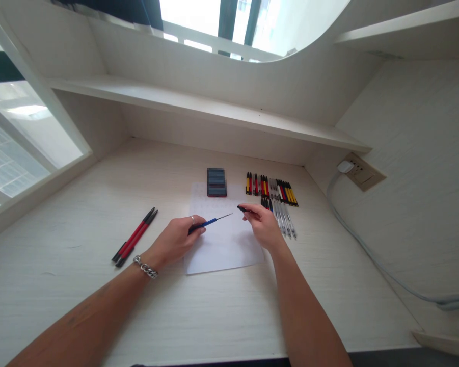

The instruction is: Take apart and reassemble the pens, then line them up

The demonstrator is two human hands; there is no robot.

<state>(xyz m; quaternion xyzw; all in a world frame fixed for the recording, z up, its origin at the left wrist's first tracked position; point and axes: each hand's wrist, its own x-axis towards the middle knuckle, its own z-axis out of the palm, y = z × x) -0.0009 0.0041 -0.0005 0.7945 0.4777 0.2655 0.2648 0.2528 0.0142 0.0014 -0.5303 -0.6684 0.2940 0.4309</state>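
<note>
My left hand (181,237), with a ring and a chain bracelet, is closed around a blue pen barrel (210,222). A thin refill sticks out of the barrel's right end, pointing toward my right hand. My right hand (265,224) pinches a small black pen part (243,208), partly hidden by the fingers. A gap separates the refill's end from this black part. Both hands are above a white sheet of paper (223,255). Behind my right hand lie clear pens (286,219) and several dark-tipped pens (266,204), partly covered.
A row of red, yellow, black and clear pens (286,192) lies at the back right. A dark, blurred box-like object (216,182) sits at the paper's far edge. Two large red-and-black pens (137,237) lie left. A cable (351,229) runs from the wall socket (365,172); a shelf (214,109) crosses the back.
</note>
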